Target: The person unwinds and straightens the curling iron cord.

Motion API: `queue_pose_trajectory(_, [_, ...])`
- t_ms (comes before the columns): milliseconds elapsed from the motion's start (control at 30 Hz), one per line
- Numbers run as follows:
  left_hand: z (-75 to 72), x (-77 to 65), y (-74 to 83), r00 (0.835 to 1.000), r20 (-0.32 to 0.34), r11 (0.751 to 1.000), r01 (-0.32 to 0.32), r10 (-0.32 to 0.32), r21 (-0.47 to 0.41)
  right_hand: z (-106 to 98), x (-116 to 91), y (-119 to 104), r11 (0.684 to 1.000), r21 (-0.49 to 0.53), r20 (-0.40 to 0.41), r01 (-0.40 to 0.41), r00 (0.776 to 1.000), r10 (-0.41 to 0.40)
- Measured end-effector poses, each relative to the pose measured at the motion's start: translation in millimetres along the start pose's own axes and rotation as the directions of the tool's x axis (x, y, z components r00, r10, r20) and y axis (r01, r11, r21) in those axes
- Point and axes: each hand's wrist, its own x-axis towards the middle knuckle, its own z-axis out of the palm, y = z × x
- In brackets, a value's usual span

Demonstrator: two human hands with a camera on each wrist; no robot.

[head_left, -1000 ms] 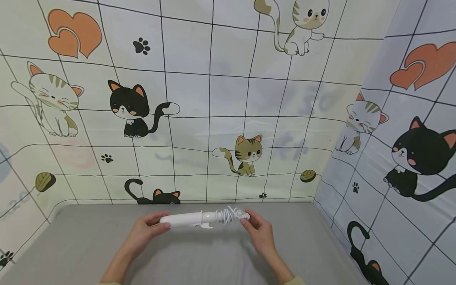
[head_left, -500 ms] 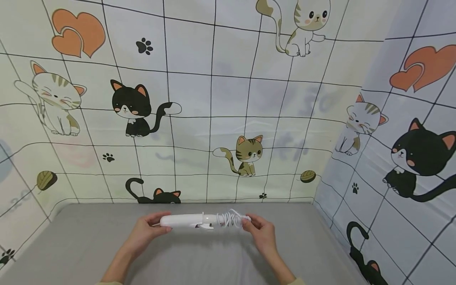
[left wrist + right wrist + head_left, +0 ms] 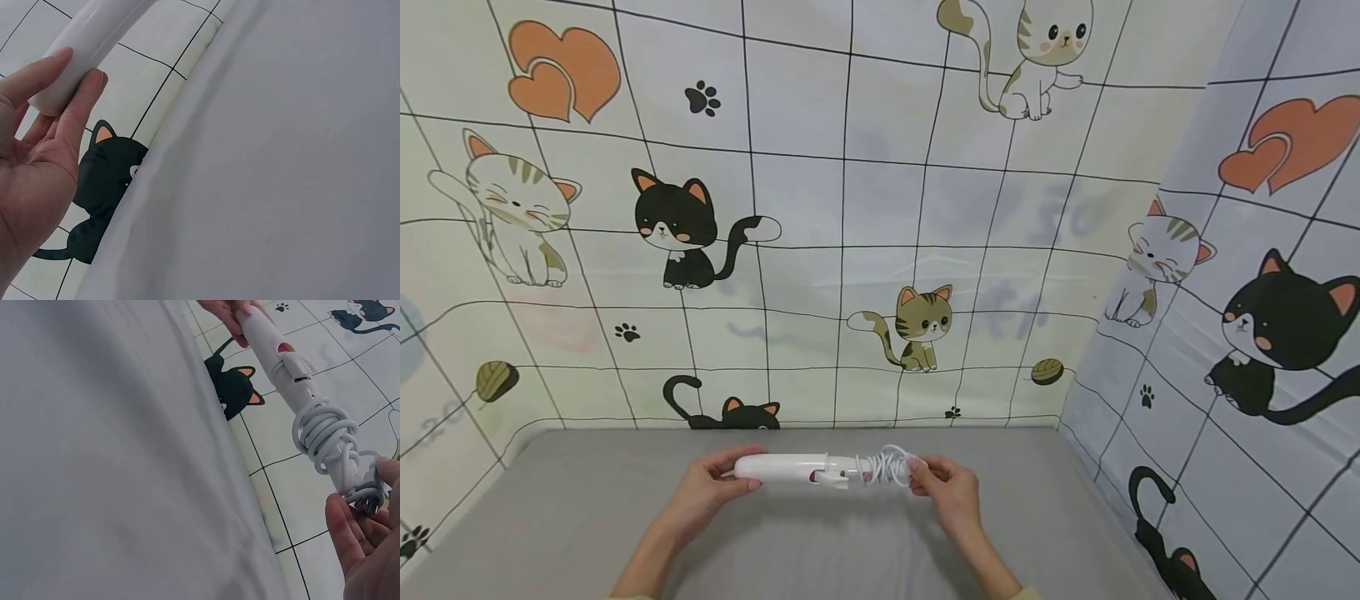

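Note:
A white curling iron is held level above the grey surface, a hand at each end. My left hand pinches the smooth, thick, rounded end between thumb and fingers; the left wrist view shows this grip on the barrel. At the other end, my right hand grips the tip where the wrapped cord finishes. In the right wrist view, the white cord winds several times around the handle, and a plug with metal prongs sits by the fingers. Mid-length is a small lever beside a pink-red spot.
A grey cloth-covered surface lies under both hands. Behind it hangs a white sheet with black grid lines and printed cats, hearts and paws. A similar sheet closes off the right side.
The curling iron has turned about its length, so the lever faces me more and a pink-red spot shows beside it. Its right end has dropped slightly. Both hands keep their grip.

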Motion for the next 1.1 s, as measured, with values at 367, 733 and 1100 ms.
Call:
queue_pose_trajectory(367, [11.9, -2.7, 2.9, 0.994, -0.107, 0.991, -0.013, -0.001, -0.135, 6, -5, -8, 0.984, -0.118, -0.090, 0.136, 0.985, -0.147])
queue_pose_trajectory(733, [8.4, -2.5, 1.2, 0.997, -0.069, 0.949, -0.003, -0.020, -0.314, -6, -3, -5, 0.932, -0.034, 0.084, 0.360, 0.931, -0.356])
queue_pose_trajectory(1100, [2.2, -2.3, 0.8, 0.999, 0.036, 0.931, 0.007, 0.007, -0.365, -15, -7, -1, 0.889, -0.027, 0.126, 0.458, 0.884, -0.451])
